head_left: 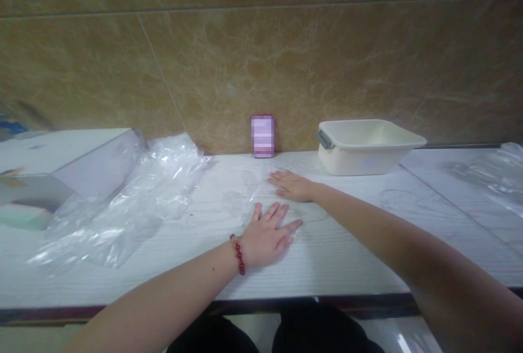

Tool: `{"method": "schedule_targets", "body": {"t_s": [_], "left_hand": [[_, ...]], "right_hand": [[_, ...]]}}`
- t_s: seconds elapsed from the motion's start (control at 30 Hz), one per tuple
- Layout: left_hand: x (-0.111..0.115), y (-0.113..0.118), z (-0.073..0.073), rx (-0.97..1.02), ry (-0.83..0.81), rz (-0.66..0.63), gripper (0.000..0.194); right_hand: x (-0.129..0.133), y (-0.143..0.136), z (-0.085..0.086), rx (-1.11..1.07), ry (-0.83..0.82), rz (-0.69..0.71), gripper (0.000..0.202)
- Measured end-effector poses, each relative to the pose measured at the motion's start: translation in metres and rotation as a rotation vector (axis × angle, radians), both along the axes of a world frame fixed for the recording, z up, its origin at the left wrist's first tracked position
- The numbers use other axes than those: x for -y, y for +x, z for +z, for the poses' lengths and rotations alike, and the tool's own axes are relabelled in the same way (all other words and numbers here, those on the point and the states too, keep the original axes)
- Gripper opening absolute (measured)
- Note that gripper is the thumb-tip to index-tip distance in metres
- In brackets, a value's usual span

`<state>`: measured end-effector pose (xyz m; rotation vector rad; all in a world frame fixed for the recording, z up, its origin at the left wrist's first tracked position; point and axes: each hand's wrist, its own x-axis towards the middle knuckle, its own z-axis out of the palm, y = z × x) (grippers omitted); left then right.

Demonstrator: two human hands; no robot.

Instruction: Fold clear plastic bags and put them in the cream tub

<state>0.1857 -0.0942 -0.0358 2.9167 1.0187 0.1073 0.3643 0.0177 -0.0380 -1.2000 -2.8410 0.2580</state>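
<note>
If rubbed too hard, could crumple film point(252, 194), lying between front and back edges of table point(347, 266). Resting left hand point(265, 237) and right hand point(292, 186) flat there, with fingers spread, gripping nothing. Could also snag film on beads point(239, 255) near front edge.

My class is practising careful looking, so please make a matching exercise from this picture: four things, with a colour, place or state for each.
1 left hand
2 bracelet
3 tub
4 box

A cream, near the wall
B white, far left
C spread open over clear film
D red, beaded

Pairs: 1-C, 2-D, 3-A, 4-B
</note>
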Motion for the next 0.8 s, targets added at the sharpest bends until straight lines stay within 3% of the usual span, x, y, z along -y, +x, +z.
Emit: {"method": "schedule_targets", "body": {"t_s": [0.3,0.53,0.67,0.8], "left_hand": [[0.001,-0.002,0.009,-0.006,-0.05,-0.047,0.039],[0.003,-0.007,0.012,0.005,-0.071,-0.11,0.039],[0.007,-0.009,0.02,0.025,-0.096,-0.103,0.043],[-0.004,-0.021,0.029,0.055,-0.146,-0.107,0.042]], "right_hand": [[-0.04,0.023,-0.005,0.045,0.034,-0.112,0.057],[-0.058,0.037,-0.013,0.068,0.168,-0.334,0.055],[-0.053,0.035,-0.006,0.05,0.279,-0.429,0.053],[-0.024,0.017,0.012,-0.056,0.335,-0.487,0.048]]}}
